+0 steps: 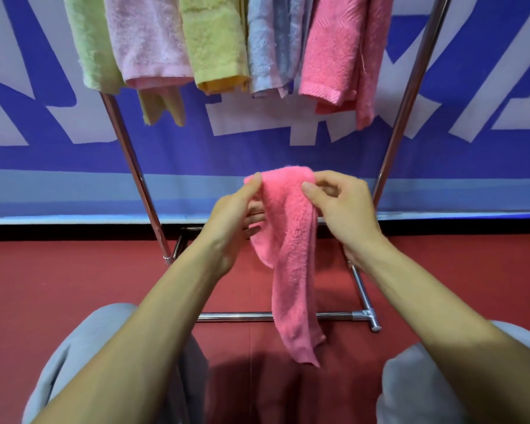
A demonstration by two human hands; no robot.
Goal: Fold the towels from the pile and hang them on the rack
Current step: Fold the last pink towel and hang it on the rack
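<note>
Folding one more pink towel in front of a rack that is nearly full

Five towels already hang side by side along the top rail of the chrome rack [135, 169]: a light green towel [89, 47] at the left end, then a pale pink towel [147, 41], a yellow-green towel [214, 47], a light blue towel [266, 47] and a coral pink towel [340, 50] at the right end. Most of the job looks done. The pile is out of view, so I cannot tell how many remain.

The bright pink towel [291, 240] in hand is neither folded flat nor hung yet. It is held in the air between the rack's two uprights, and its tail dangles past the base bar. The left hand [236, 221] pinches its top left corner between thumb and fingers. The right hand [340, 209] seems to pinch the top right edge with thumb and forefinger, though its other fingers are hidden behind the cloth. The towel is bunched lengthwise into a narrow, slightly twisted strip of fluffy terry, and its lower end is uneven.
</note>
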